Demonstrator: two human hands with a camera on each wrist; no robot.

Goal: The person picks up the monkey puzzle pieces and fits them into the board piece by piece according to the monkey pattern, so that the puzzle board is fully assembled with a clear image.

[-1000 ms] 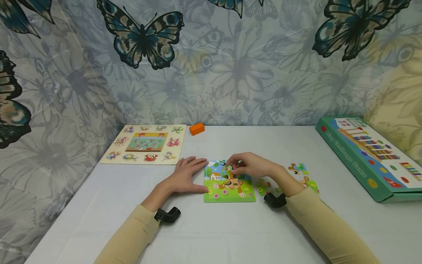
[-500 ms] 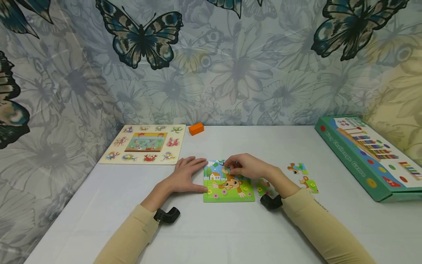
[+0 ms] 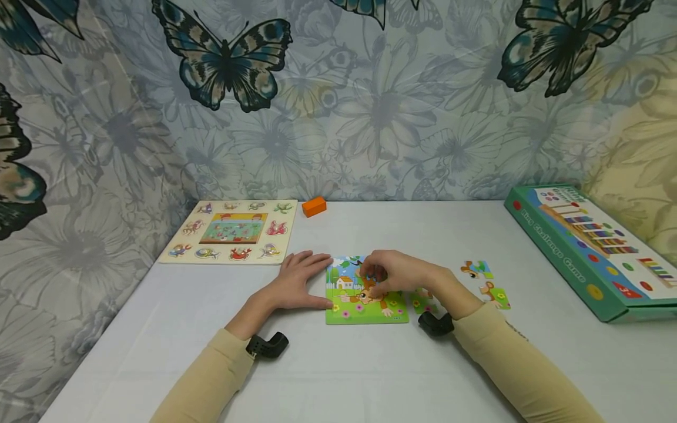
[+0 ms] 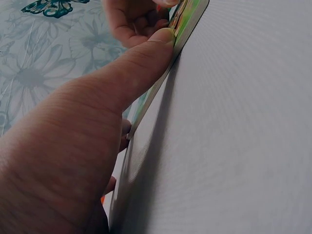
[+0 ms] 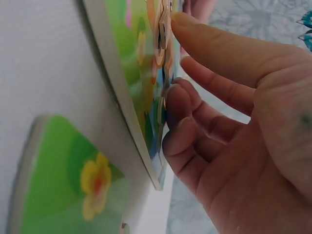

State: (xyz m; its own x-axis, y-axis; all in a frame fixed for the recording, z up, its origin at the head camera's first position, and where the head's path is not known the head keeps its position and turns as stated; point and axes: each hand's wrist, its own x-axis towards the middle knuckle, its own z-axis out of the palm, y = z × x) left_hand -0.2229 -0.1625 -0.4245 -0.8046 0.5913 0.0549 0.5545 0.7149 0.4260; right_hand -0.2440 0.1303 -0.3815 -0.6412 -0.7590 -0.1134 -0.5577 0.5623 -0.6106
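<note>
A square monkey picture puzzle (image 3: 346, 314) lies on the table between the hands. My left hand (image 3: 301, 288) has its fingers spread and straight, and it steadies the puzzle's left edge. In the left wrist view, the left thumb (image 4: 141, 61) rests on the board's rim. My right hand (image 3: 399, 273) is over the upper right of the puzzle, with curled fingers. Its thumb is at a slightly raised puzzle piece (image 5: 164, 29) in the right wrist view, the other fingertips close by on the board. The fingers partly hide this piece in the head view.
Loose puzzle pieces lie to the right: one green piece (image 3: 422, 301) beside the board, others (image 3: 478, 269) farther off. A cream animal board (image 3: 180, 235) is at back left, an orange block (image 3: 314, 207) at the back. A green game box (image 3: 560, 258) stands at right.
The right thumb has moved down the puzzle, away from the other fingertips, onto the monkey's face. The left hand and the puzzle have stayed in place.
</note>
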